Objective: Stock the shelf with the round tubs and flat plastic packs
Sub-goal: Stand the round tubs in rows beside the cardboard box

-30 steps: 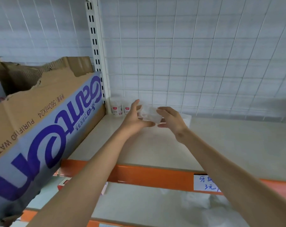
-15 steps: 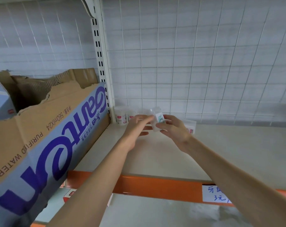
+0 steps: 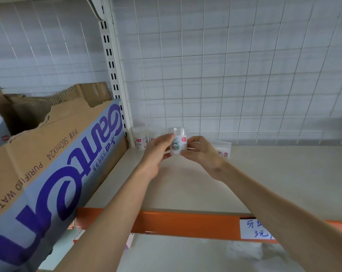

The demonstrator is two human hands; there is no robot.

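Over the shelf (image 3: 274, 173), round tub (image 3: 178, 143) upright between left hand (image 3: 156, 151) and right hand (image 3: 202, 153) — fingers (image 3: 193, 139) of both pinching its sides

I have the tub (image 3: 179, 141) between both hands over the shelf (image 3: 264, 173): the left hand (image 3: 156, 150) is at its 9 o'clock, the right hand (image 3: 201, 154) at its 3. Behind the left hand, the back tubs (image 3: 140, 139) stand on the shelf in the rear corner, just beside the post (image 3: 115, 75) and in front of the grid (image 3: 225, 75). The pack (image 3: 224, 149) lies on the shelf at 3 o'clock, behind the right hand. The box (image 3: 54, 163) sits at 8 o'clock, left of the post. The tag (image 3: 254, 229) is on the rail (image 3: 176, 222) at 5 o'clock.
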